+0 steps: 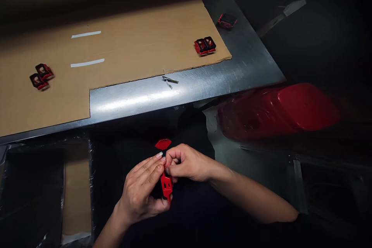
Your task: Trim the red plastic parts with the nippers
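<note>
Low in the head view, in front of my dark clothing, my left hand (142,186) is closed round a red plastic part (166,186) with small rectangular slots. My right hand (186,162) has its fingers curled in a pinch against the upper end of that part; whether something small sits between the fingertips is hidden. Just beyond the fingers a red pointed piece (163,144) shows; I cannot tell if it joins the held part.
A metal table (130,99) carries a cardboard sheet (139,35). Red-and-black frame parts lie at its left (42,76), right (205,45) and far right corner (227,21). Thin metal pieces (170,80) lie near the edge. A red stool (305,106) and plastic-lined box (77,193) flank me.
</note>
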`<state>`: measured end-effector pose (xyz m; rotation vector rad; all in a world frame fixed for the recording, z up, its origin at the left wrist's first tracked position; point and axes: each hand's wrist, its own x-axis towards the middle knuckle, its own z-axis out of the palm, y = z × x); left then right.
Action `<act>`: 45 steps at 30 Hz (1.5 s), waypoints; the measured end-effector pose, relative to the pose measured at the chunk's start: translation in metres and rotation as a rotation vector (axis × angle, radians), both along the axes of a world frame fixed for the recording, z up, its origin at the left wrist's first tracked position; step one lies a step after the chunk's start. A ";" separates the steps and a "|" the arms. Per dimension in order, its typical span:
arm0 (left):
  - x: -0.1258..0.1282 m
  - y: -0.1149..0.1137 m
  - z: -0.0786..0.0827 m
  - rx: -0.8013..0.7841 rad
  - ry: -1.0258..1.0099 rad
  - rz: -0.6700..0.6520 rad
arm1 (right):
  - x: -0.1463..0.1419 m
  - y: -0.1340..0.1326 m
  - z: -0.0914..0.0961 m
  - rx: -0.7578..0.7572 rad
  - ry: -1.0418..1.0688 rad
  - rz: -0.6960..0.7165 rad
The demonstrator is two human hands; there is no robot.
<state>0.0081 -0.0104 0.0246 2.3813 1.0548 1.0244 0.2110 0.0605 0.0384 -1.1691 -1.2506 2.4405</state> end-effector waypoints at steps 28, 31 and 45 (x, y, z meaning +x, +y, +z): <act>0.000 -0.001 0.003 -0.008 -0.005 0.006 | 0.005 -0.001 -0.008 -0.065 0.153 -0.008; 0.000 0.000 0.002 -0.002 -0.013 0.013 | 0.004 -0.003 -0.007 -0.051 0.137 -0.001; 0.002 -0.003 -0.007 -0.076 -0.124 0.102 | 0.022 0.004 0.005 0.218 -0.040 0.163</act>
